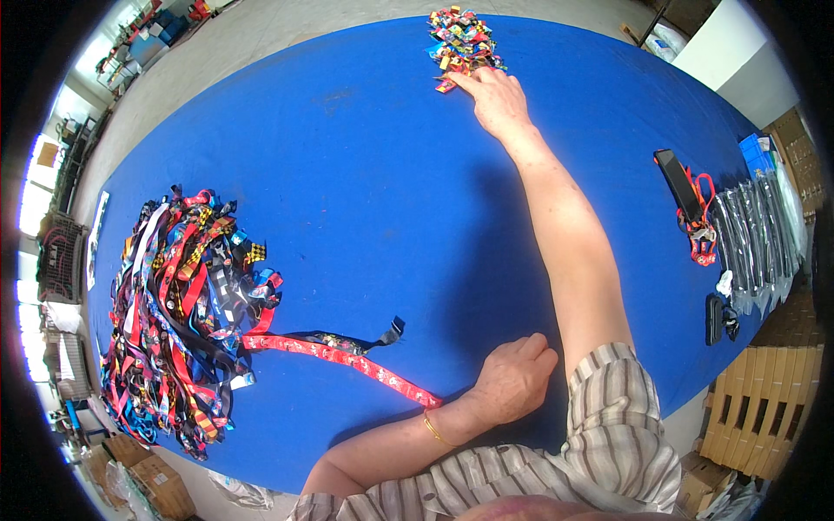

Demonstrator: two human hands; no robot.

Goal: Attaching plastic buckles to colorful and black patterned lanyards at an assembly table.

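My right hand (497, 97) reaches to the far edge, its fingers at the near end of a stack of small folded printed straps (462, 39). Its thumb side closes on a red and yellow folded strap (446, 84). My left hand (514, 379) is curled into a fist low over the table, and what it may hold is hidden. A long red printed strap (347, 358) runs from the big heap of tangled straps (178, 317) to my left wrist, where its end goes out of sight. Beside it lies a dark strap (382, 337).
The table has a blue cover (365, 200). To the right lie a black handheld device (679, 185) with a red cord, several clear-wrapped dark packs (756, 243), a small black device (713, 319) and a blue bin (757, 154). Cardboard (760, 408) stands beyond the right edge.
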